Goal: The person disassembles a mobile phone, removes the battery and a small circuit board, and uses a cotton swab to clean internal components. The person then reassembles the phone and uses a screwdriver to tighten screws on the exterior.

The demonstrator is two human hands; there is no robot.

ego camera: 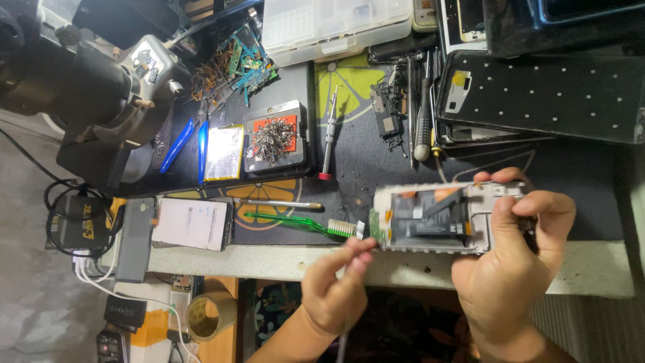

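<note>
At the worktop edge, the right hand clamps an opened phone, battery exposed. The left hand pinches a thin tool at its end beside a green toothbrush; steady, light prying seems best.

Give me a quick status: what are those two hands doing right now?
Right hand grips opened phone above bench edge. Left hand pinches thin tool at phone's end. Green toothbrush lies close beside.
</note>
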